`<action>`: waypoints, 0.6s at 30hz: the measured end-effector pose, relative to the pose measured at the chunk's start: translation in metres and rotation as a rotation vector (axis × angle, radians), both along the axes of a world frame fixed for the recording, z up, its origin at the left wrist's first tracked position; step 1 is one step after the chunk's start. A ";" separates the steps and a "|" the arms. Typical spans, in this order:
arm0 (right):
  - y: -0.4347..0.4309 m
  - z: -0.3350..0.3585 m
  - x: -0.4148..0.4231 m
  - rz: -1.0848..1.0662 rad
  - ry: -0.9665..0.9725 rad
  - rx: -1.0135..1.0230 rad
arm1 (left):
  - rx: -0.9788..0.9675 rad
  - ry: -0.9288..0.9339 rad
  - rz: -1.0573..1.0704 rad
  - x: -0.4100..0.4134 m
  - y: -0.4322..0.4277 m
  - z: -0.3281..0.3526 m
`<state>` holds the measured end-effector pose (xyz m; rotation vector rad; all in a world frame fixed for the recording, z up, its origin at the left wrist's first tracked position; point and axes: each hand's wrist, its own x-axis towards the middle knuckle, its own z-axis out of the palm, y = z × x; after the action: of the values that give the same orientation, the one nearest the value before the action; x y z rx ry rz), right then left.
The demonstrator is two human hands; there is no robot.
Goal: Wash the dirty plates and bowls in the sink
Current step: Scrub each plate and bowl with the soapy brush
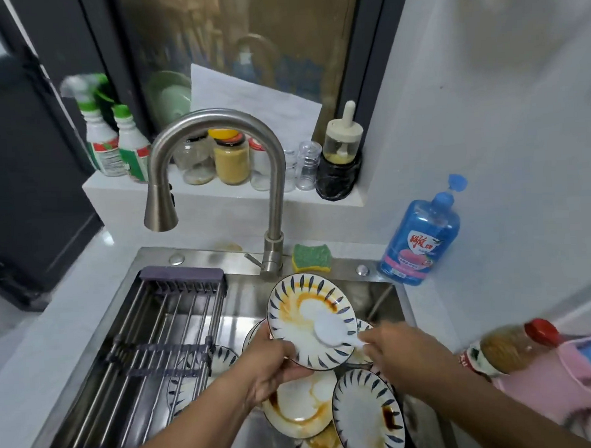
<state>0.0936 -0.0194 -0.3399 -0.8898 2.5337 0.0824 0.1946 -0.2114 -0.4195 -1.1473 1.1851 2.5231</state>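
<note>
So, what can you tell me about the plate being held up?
The plate is round, white, apparently glazed ceramic, with dark blue strokes round the rim. Orange-brown sauce smears its face. It is tilted toward the camera above the other dirty plates in the sink. The left hand grips its lower left edge; the right hand presses a white round scrubber on it.

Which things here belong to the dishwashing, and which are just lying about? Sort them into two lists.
In the job: left hand holding the striped plate, right hand holding the white scrubber, dirty plates, sink, faucet, blue soap bottle.

Lying about: spray bottles, jars on the ledge, red-capped bottle.
</note>
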 end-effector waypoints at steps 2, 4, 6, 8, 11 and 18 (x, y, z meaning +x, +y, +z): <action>0.006 0.010 -0.004 -0.054 0.062 0.024 | -0.032 0.016 -0.029 0.007 -0.003 0.011; 0.001 0.021 -0.010 -0.077 0.111 -0.010 | -0.059 0.044 -0.088 0.011 -0.002 0.020; -0.011 0.035 -0.008 -0.069 0.094 -0.094 | -0.062 0.080 -0.137 0.015 0.001 0.029; -0.025 0.048 -0.001 -0.015 0.057 -0.152 | -0.060 0.102 -0.168 0.017 0.002 0.035; -0.031 0.059 0.017 0.101 0.014 -0.126 | -0.058 0.117 -0.188 0.022 -0.003 0.043; -0.025 0.068 0.021 0.146 0.183 -0.077 | -0.022 0.160 -0.247 0.044 0.001 0.047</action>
<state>0.1142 -0.0444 -0.2720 -1.1446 2.6517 0.1173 0.2388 -0.2101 -0.3728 -0.7594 1.3040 2.4533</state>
